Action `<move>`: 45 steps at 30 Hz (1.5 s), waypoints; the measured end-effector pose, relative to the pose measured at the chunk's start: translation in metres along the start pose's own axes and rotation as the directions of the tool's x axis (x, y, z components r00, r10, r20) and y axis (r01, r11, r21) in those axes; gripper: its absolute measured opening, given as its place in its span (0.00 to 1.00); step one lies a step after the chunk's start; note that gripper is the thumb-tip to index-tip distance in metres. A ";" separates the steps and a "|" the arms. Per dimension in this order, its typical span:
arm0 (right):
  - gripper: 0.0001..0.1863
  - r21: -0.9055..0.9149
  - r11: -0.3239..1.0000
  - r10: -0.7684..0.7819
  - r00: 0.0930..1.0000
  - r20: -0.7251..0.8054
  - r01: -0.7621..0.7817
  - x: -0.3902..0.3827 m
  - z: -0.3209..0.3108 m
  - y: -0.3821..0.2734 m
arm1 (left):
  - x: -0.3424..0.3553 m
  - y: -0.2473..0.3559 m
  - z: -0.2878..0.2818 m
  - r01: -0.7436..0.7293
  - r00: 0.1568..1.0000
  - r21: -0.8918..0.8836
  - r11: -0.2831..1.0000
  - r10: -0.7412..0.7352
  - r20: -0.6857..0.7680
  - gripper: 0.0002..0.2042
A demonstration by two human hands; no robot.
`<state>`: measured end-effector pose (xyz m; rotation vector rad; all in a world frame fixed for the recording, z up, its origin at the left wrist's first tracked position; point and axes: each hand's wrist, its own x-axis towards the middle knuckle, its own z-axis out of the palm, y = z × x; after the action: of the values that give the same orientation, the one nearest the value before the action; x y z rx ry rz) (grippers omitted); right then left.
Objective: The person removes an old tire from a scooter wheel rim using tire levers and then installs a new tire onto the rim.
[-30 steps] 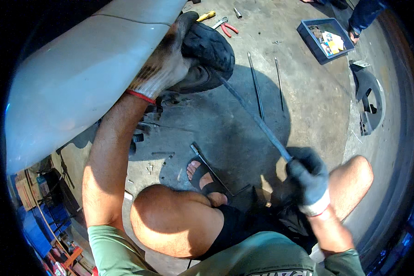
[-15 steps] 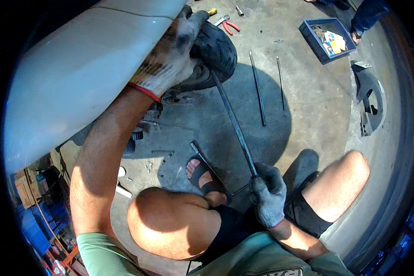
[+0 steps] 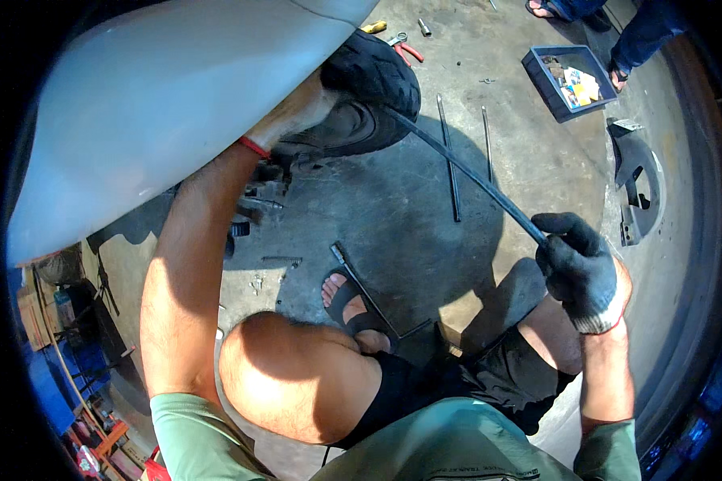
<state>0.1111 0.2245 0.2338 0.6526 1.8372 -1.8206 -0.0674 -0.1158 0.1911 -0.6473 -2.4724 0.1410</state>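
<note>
Bar [image 3: 489,187] slanting up-left to tyre [image 3: 385,76], right hand [image 3: 579,268] gripping it, left hand [image 3: 299,112], grip unclear

Black chunky-tread tire [image 3: 385,76], partly covered, sidewall showing — and a long dark metal bar [image 3: 489,186] slants down-right from it, can't tell if the tip's wedged in.
</note>
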 end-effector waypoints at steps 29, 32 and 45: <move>0.17 -0.688 0.689 -0.390 0.917 -0.089 0.226 0.107 0.069 0.248 | -0.045 -0.048 -0.006 -0.159 0.981 0.251 0.955 0.182 -0.071 0.07; 0.17 -0.781 0.618 -0.367 0.911 -0.188 0.088 0.102 0.053 0.314 | -0.045 -0.050 -0.006 -0.101 0.994 0.229 0.968 0.108 -0.017 0.07; 0.41 -0.746 0.312 -0.875 0.485 0.016 0.588 0.169 0.128 0.038 | -0.021 -0.014 -0.042 0.128 0.949 0.164 0.978 -0.169 0.267 0.10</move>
<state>0.0036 0.0976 0.0965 -0.2678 3.2622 -1.2204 -0.0347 -0.1399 0.2180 -0.3985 -2.7397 0.3725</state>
